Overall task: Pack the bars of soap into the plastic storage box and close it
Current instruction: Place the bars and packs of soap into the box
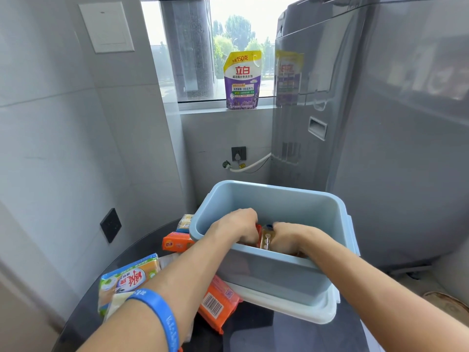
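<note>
Head view: both hands reach down into a pale blue box [274, 273] that stands on a dark round table [83, 316]. The left hand [237, 226] is curled, knuckles up, over a red-wrapped bar [258, 231] inside the box; its fingertips are hidden below the near wall, so the hold looks like a grip but I cannot tell for sure. The right hand [289, 236] is also curled, against a clear-wrapped amber bar [267, 238] that stands on edge just beside the red one; its fingers seem to close on that bar, though the near wall hides most of them. The two bars touch between the hands.

The box sits on a whitish lid [304, 304], which juts out under its near and right sides. Outside the box, on the table to its left, lie more bars: an orange pack [177, 242] by the box's left corner, a yellowish pack [185, 221] behind it, a large green-and-orange pack [129, 278] under the left forearm, and an orange pack with a barcode [218, 302] partly tucked under the box and lid. A blue wristband [158, 316] circles the left forearm.

On the sill stands a purple detergent pouch [242, 80]. A grey appliance [368, 123] fills the right side.
</note>
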### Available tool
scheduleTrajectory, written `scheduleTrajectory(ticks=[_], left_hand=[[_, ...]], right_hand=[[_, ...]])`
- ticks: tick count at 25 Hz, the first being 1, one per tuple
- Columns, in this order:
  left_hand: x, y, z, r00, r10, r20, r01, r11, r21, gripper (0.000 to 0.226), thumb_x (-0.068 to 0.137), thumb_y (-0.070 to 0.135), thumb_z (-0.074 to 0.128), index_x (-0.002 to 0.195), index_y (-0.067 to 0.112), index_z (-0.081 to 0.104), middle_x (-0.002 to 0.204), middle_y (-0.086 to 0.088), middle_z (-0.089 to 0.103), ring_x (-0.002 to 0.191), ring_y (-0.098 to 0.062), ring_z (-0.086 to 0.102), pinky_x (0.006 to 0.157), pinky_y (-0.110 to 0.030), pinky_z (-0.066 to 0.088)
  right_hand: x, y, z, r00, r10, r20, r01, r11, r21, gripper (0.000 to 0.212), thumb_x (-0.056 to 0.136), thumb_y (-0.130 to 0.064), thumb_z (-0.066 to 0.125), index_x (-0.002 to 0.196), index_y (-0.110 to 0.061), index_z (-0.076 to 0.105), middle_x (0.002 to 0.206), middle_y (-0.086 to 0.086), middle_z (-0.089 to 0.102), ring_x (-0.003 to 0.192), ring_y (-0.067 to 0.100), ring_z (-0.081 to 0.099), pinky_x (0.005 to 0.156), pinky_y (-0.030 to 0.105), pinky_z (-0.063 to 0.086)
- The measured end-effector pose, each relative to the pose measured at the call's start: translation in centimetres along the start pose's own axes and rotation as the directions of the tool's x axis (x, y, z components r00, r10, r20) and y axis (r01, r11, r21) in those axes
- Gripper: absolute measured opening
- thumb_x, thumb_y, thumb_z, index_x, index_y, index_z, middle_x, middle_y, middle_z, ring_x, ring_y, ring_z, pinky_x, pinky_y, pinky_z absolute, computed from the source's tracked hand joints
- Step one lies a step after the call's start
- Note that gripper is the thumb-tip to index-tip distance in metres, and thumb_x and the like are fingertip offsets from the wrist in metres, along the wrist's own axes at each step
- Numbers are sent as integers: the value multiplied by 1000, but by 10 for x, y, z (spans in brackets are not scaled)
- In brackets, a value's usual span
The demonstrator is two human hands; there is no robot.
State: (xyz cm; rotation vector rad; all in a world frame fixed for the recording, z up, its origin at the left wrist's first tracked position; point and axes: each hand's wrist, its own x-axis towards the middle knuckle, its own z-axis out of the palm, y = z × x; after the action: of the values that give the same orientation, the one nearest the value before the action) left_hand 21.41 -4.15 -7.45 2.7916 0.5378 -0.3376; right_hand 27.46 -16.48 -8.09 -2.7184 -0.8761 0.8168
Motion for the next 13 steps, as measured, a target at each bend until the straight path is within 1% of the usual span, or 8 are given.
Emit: scheduleTrajectory(ticks=[2, 3, 5, 7, 8, 9, 11, 13], left_hand=[[1, -1, 1, 1000, 17, 23, -17, 1000, -6, 16, 77, 8, 56, 90, 12, 65, 79, -6, 64, 63, -21, 55, 54, -28, 42], [-1, -1, -1, 999, 41, -2, -41, 999, -32, 21, 77, 7, 57, 93, 14, 68, 82, -5, 67, 67, -22, 59, 55, -29, 44], [-10, -3, -6, 979, 112, -168, -132, 985, -110, 27, 80, 12, 63, 103, 23, 72, 87, 3, 71, 79, -19, 64, 65, -30, 51], [-30, -6, -11, 909, 181, -376, -259, 951, -168, 27, 83, 21, 68, 109, 26, 72, 86, 10, 70, 81, -12, 63, 79, -30, 53], [-44, -11, -12, 861, 212, -462, -324, 929, -178, 25, 84, 22, 68, 108, 25, 73, 87, 10, 70, 80, -11, 63, 81, -30, 53], [-59, -18, -11, 802, 240, -547, -382, 910, -161, 23, 85, 20, 67, 107, 23, 73, 90, 9, 70, 80, -10, 64, 80, -30, 53], [-91, -41, -7, 660, 236, -713, -438, 892, -110, 22, 85, 16, 63, 104, 21, 74, 97, 7, 70, 81, -10, 65, 75, -27, 55], [-117, -71, 3, 578, 106, -809, -414, 893, -179, 22, 84, 12, 62, 101, 19, 74, 96, 7, 70, 78, -9, 65, 70, -27, 56]], right_hand=[[3, 0, 3, 1000, -19, 5, 19, 997, -75, 45, 87, -30, 63, 128, -16, 51, 128, 5, 60, 114, 25, 57, 89, 31, 44], [6, 0, 5, 1000, -26, 8, 27, 995, -91, 45, 87, -30, 63, 128, -15, 51, 129, 6, 59, 116, 26, 56, 90, 31, 44], [9, 0, 6, 1000, -25, -10, 23, 995, -95, 40, 85, -29, 63, 122, -16, 54, 126, 6, 61, 114, 27, 57, 91, 31, 46], [6, 1, 2, 996, -8, -84, 2, 997, -77, 23, 83, -33, 62, 101, -18, 57, 117, 6, 65, 104, 27, 61, 83, 31, 49], [2, 1, -2, 987, 4, -161, -14, 998, -62, 22, 83, -35, 61, 96, -18, 57, 113, 6, 65, 100, 27, 61, 77, 31, 48], [-5, 1, -6, 962, 5, -272, -18, 999, -46, 25, 84, -36, 60, 101, -19, 57, 113, 7, 66, 100, 29, 61, 74, 32, 46], [-22, -5, -9, 843, -37, -536, 42, 999, -3, 38, 85, -31, 58, 121, -19, 54, 111, 6, 68, 101, 32, 61, 72, 36, 44], [-45, -18, -3, 655, -125, -745, 175, 985, -12, 37, 85, -26, 56, 121, -22, 55, 96, -1, 73, 90, 32, 63, 65, 36, 43]])
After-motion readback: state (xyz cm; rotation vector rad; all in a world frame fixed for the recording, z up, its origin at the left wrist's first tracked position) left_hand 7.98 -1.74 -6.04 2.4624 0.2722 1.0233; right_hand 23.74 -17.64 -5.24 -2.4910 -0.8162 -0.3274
